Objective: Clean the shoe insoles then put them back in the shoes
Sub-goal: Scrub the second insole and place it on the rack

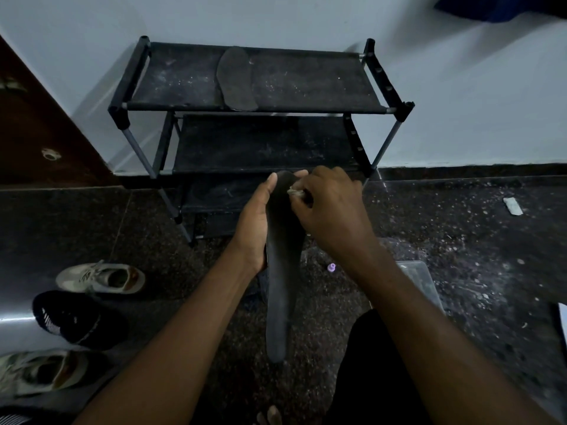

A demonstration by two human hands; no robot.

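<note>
Insole cleaning is filling the head view. The held insole [282,271] is standing lengthwise between the forearms, with its toe end up and away and its heel end hanging towards the lap. The left hand [254,222] is gripping it along the left edge, thumb lying up the face and fingers wrapping behind, probably bracing the toe as a firm backing. The right hand [331,207] is pinching a pale wad [296,193], cloth or tissue I cannot tell, and pressing it on the toe area, so wiping seems to be under way. The second insole [236,79] is lying flat on the dusty top shelf of the shoe rack [306,84], well apart from the hands and likely parked out of the way.

At the left, 3 shoes are waiting on the floor: a beige shoe [101,277], a black shoe [70,317] just beside it, and another beige shoe [40,371] at the frame edge. A clear container [420,277] is sitting partly hidden by the right forearm, with a purple cap [331,267] near it. The left forearm is crossing the reach towards the shoes.
</note>
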